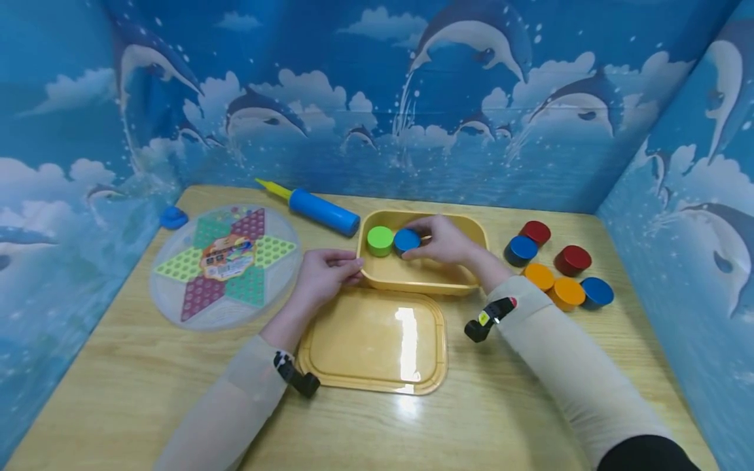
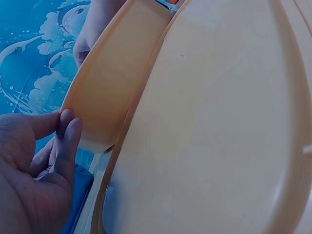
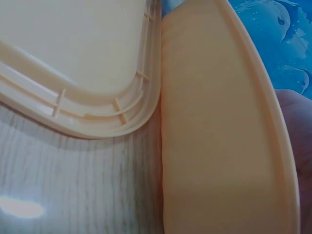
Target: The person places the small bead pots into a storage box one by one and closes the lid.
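Observation:
A yellow plastic box (image 1: 425, 282) stands at the middle of the table. My left hand (image 1: 327, 277) is at its near left corner; in the left wrist view the fingers (image 2: 68, 124) pinch the box rim. My right hand (image 1: 443, 241) reaches inside and grips a blue round block (image 1: 406, 241) between thumb and fingers. Beside that block, a green round block (image 1: 379, 241) sits in the box's left end. In the right wrist view the box wall (image 3: 214, 122) hides most of my right hand. The yellow lid (image 1: 365, 340) lies flat in front of the box.
Right of the box are red blocks (image 1: 573, 260), blue blocks (image 1: 597, 292) and orange blocks (image 1: 567, 294). To the left lies a round star-patterned game board (image 1: 226, 265), with a small blue object (image 1: 173, 217) behind it. A blue hand pump (image 1: 324, 211) with a yellow nozzle lies at the back.

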The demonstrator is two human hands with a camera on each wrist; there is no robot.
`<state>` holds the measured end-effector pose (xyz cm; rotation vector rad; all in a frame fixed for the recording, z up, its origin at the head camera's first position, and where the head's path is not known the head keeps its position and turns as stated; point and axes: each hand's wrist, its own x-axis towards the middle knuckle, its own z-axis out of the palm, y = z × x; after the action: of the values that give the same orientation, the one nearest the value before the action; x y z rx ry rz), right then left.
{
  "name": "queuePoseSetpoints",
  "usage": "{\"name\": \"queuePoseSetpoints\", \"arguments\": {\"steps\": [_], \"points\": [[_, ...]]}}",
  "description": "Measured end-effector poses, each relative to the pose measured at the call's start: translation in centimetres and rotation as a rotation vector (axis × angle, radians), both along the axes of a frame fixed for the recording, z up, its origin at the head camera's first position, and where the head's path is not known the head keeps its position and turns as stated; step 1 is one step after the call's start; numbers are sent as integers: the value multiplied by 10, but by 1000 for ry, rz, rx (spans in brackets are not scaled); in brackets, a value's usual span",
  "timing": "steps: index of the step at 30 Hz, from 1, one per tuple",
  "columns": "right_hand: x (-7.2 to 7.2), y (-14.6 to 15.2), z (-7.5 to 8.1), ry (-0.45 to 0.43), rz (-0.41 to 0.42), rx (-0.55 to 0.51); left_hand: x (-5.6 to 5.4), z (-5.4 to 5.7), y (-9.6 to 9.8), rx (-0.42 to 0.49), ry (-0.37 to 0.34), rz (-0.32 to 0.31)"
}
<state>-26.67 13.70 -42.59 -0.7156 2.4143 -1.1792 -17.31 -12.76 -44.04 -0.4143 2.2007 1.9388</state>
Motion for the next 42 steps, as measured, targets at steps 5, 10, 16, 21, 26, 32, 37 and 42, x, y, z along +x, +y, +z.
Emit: {"name": "queuePoseSetpoints", "arguments": {"steps": [5,10,16,21,26,32,37,42], "points": [[2,1,-3,-16,-27,-1,0,-1,3,-19,-6,2],[6,3,-4,0,-40,6,1,0,5,2,11,-7],[12,13,1,-28,-46,-12,2,0,5,33,21,-28],[21,28,16,-8,-35,7,2,0,4,39,21,-23],[31,47,31,62,-38,-35,3,2,4,37,27,-11],[52,75,52,98,-99,-32,3,4,4,28,21,1],[68,100,64,129,-180,13,2,6,3,3,4,-1],[80,128,75,116,-236,49,1,7,4,-3,-9,-5]]}}
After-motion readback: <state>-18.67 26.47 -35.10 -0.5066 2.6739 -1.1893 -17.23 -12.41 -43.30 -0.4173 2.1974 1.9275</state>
